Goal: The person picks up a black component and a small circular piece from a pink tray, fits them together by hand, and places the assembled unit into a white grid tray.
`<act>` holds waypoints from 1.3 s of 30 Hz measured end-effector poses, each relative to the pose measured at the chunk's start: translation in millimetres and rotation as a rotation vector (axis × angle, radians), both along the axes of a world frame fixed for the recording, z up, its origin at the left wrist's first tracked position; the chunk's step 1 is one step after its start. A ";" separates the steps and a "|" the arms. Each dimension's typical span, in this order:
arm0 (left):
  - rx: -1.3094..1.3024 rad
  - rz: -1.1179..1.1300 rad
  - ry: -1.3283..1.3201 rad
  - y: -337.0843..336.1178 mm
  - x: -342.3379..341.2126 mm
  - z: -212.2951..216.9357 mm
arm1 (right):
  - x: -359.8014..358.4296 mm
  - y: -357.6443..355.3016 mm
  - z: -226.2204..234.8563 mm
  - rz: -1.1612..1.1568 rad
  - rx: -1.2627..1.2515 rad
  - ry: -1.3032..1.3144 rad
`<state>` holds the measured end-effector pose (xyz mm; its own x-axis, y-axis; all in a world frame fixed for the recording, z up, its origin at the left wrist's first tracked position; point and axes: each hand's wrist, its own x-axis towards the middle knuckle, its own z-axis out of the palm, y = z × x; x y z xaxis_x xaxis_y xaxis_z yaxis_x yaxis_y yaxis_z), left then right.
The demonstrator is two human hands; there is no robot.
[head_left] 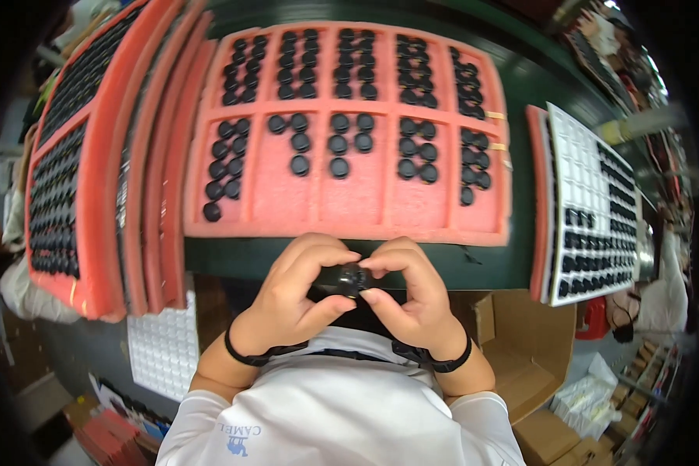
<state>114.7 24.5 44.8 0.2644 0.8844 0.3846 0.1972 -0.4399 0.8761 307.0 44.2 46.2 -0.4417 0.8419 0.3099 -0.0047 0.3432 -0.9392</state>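
Both hands meet in front of my body, over the near edge of the green table. A small round black part (351, 280) is pinched between them. My left hand (293, 289) grips its left side with thumb and forefinger; my right hand (413, 291) holds its right side in the same way. Just beyond lies a pink foam tray (279, 213) divided into compartments. Rows of similar black round parts (339, 143) stand in it. The far compartments are fuller than the near ones, where bare foam shows.
Stacked pink foam trays (151, 186) rise at the left, the top one filled with black parts. A white cell tray (579, 167), partly filled, sits on the right. An open cardboard box (532, 349) stands below the table, right. Another white tray (163, 346) is lower left. People work on both sides.
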 end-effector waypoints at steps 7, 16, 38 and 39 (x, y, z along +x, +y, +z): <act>-0.039 0.013 0.142 13.2 6.8 -7.7 | 76.3 7.2 30.4 -0.314 0.308 -0.479; -0.162 0.090 0.154 28.3 0.6 -34.6 | 251.3 13.8 60.1 -0.822 0.102 -0.953; -0.379 0.091 -0.105 33.1 -8.9 -42.3 | 386.8 106.4 28.6 -0.856 0.014 -1.214; -0.409 0.080 -0.102 32.8 -9.8 -43.2 | 386.6 105.6 31.8 -0.858 0.024 -1.210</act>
<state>105.0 57.4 1.6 0.1674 0.9857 0.0190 0.1197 -0.0394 0.9920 693.6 149.7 78.0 0.1815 0.9730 0.1425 0.9644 -0.1478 -0.2192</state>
